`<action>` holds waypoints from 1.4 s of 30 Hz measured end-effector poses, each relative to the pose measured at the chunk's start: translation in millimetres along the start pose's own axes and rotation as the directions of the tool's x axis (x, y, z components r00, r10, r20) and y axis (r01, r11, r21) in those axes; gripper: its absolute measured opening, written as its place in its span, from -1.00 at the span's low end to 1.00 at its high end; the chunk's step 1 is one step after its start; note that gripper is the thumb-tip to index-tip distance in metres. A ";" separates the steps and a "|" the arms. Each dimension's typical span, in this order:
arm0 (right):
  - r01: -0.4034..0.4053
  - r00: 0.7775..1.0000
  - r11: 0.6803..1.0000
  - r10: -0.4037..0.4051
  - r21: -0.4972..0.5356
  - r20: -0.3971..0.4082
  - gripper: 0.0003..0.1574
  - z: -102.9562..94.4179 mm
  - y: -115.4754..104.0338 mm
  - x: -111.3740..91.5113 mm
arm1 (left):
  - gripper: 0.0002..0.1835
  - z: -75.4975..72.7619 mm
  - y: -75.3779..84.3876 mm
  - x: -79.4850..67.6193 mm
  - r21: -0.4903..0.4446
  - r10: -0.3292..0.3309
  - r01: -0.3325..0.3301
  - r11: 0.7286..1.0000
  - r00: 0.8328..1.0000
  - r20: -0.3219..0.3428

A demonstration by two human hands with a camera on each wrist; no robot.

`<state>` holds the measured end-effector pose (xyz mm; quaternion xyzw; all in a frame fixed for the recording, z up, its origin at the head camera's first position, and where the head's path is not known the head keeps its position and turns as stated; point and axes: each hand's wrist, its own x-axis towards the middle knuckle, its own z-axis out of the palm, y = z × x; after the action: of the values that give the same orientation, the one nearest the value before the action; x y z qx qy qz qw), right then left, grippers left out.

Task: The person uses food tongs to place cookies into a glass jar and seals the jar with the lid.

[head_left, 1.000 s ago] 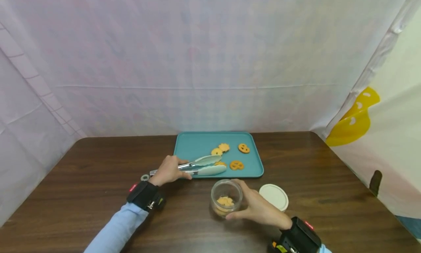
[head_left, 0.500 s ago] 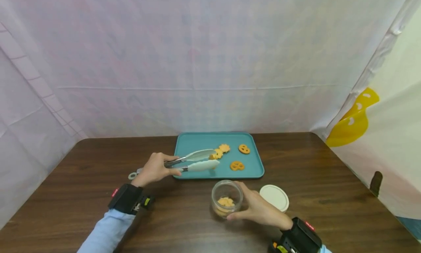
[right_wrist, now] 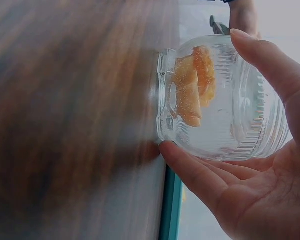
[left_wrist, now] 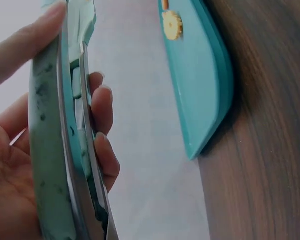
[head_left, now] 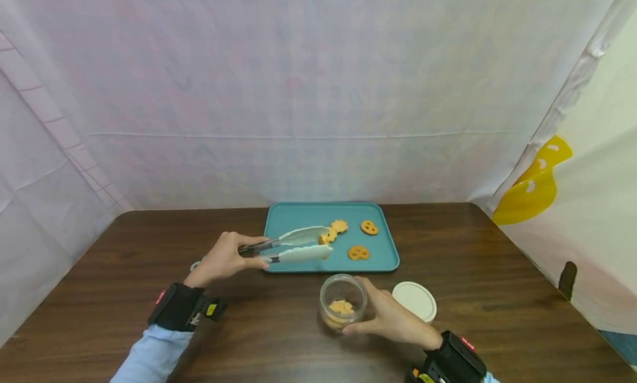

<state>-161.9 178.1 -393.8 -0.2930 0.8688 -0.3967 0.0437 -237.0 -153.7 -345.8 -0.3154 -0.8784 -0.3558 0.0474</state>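
My left hand (head_left: 226,256) holds a pair of tongs (head_left: 304,253) with pale green tips, low over the near left part of the teal tray (head_left: 288,214). A cookie (head_left: 323,240) shows between the tong tips, overlapping a yellow cookie behind it. In the left wrist view, thumb and fingers wrap the handles of the tongs. My right hand (head_left: 385,315) grips a clear glass jar (right_wrist: 225,135) from its right side, thumb in front and fingers behind. The jar stands upright on the table, and a few cookies (right_wrist: 189,90) lie at its bottom.
A flower-shaped cookie (head_left: 339,225) and two pretzel-shaped cookies, one nearer (head_left: 358,253) and one farther back (head_left: 369,227), lie on the tray. Beside the right hand a white round lid (head_left: 414,301) rests on the dark wooden table (head_left: 149,245). A pale curtain (head_left: 278,95) hangs behind.
My left hand and the tongs have moved left and slightly up, and the cookie by the tips has shifted with them. The right hand and jar have stayed in place.
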 end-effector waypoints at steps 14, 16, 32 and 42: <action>0.021 1.000 0.999 -0.021 -0.034 -0.017 0.03 0.7 0.3 0.5 | -0.36 -0.9 10.5 -4.3 -0.076 0.081 -0.075 0.994 0.993 0.081; 0.011 1.000 0.999 -0.011 -0.034 -0.013 0.04 0.5 0.5 0.3 | -0.36 0.2 11.0 -3.8 -0.101 0.104 -0.094 0.990 0.990 0.098; -0.026 1.000 0.998 0.025 -0.062 -0.019 0.08 0.3 0.9 0.8 | -0.40 11.6 18.8 -0.1 -0.155 0.244 -0.220 0.963 0.956 0.160; -0.051 0.999 0.998 0.051 -0.033 -0.005 0.10 -0.1 0.4 0.2 | -0.41 16.6 20.4 1.2 -0.163 0.235 -0.206 0.965 0.953 0.189</action>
<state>-162.3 178.3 -394.0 -0.2706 0.8826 -0.3815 0.0471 -223.6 -131.1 -345.6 -0.4494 -0.8103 -0.3750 -0.0271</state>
